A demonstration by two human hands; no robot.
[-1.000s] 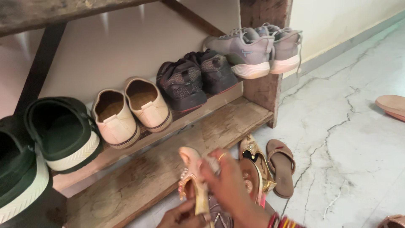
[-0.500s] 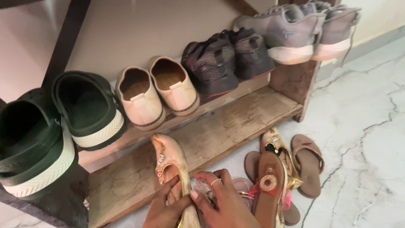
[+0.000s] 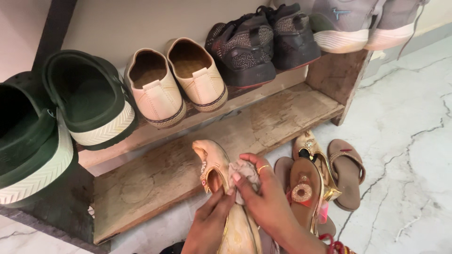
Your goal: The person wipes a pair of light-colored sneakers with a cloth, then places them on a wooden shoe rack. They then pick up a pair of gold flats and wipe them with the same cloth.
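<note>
**Handling Note: Embroidered Slipper and Cloth**

My left hand [image 3: 207, 230] gripped the peach-gold embroidered slip-on shoe [image 3: 214, 171] by its side near the opening, fingers closed on it. My right hand [image 3: 263, 197] pressed a crumpled grey cloth [image 3: 245, 171] against the shoe's upper, fingers bunched on the cloth. The shoe sat above the front edge of the worn wooden lower shelf [image 3: 155, 183]. I judged it light, fairly stiff-soled, with fragile beadwork; the sole edges offered the safest hold.
</note>
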